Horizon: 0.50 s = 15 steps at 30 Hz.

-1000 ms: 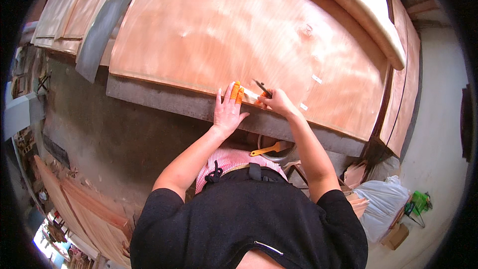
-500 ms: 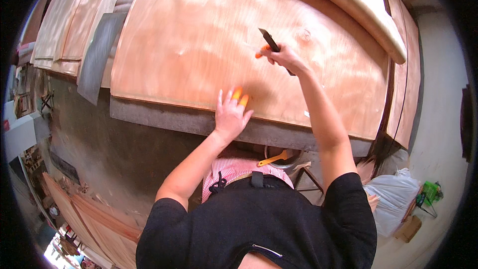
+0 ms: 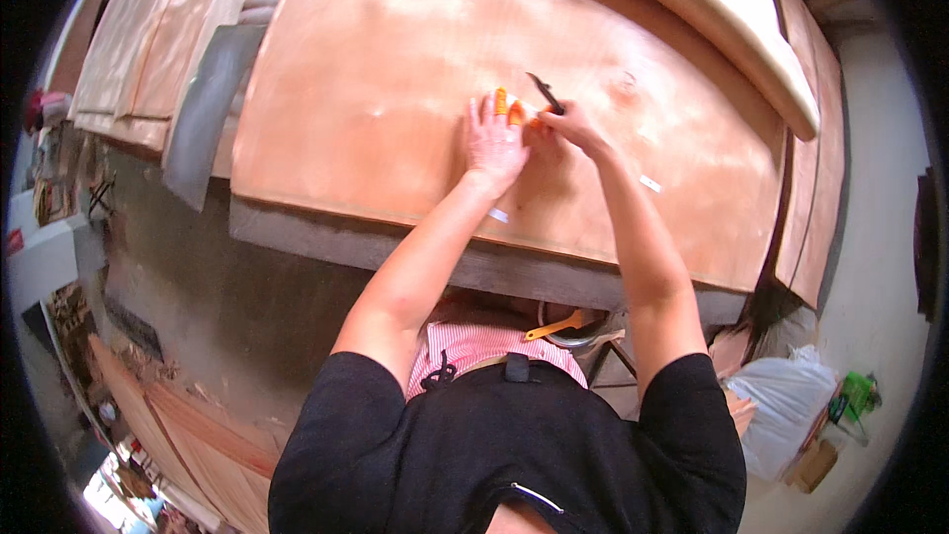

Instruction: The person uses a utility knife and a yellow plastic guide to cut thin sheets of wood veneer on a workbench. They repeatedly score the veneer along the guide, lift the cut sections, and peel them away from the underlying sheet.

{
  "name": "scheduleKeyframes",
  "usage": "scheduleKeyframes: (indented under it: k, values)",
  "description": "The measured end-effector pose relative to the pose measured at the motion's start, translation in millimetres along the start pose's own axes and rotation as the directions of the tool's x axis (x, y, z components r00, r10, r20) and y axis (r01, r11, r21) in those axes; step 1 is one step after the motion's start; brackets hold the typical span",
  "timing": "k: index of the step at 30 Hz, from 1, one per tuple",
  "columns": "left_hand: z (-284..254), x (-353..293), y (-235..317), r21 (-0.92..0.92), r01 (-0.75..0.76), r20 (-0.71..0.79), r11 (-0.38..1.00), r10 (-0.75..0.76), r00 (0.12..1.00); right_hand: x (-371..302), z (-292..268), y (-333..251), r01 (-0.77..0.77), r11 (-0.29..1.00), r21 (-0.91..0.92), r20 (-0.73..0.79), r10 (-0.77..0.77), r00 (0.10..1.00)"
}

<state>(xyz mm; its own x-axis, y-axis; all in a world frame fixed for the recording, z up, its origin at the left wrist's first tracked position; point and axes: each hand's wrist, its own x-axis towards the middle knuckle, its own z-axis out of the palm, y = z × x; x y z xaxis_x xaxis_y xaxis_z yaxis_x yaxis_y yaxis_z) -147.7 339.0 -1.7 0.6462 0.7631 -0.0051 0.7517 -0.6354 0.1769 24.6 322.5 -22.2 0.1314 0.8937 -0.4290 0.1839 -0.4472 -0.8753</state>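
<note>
A broad sheet of light wood veneer (image 3: 376, 153) lies in front of me. My left hand (image 3: 494, 146) rests on its middle, fingers stretched out, with yellow-orange covers on some fingertips. Just to its right, my right hand (image 3: 573, 127) is closed round a slim black utility knife (image 3: 545, 93), whose upper end points away and to the left. An orange fingertip cover shows there too. Between the hands the exact contact with the sheet is hard to make out. One small white slip (image 3: 649, 182) lies right of my right forearm, another white slip (image 3: 497, 217) beside my left forearm.
A large pale roll (image 3: 712, 35) lies along the far right edge. More veneer sheets (image 3: 163, 49) are stacked at the left, near a grey flap (image 3: 206, 109). By my waist, a yellow-handled scraper or brush (image 3: 556, 324) lies across a bowl. A white plastic bag (image 3: 786, 405) sits low right.
My left hand has moved forward from the near edge to beside my right hand. My right hand has come slightly lower, and the knife is tilted differently. A second white slip now shows.
</note>
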Motion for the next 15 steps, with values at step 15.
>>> scheduleKeyframes:
  k: [15]
  values:
    - [-18.6,12.0,1.4,0.006,-0.001,0.224,1.0,-0.001,0.975,-47.4,-109.1,-14.9,-0.084,0.878,-0.471,-0.298,-0.069,0.952]
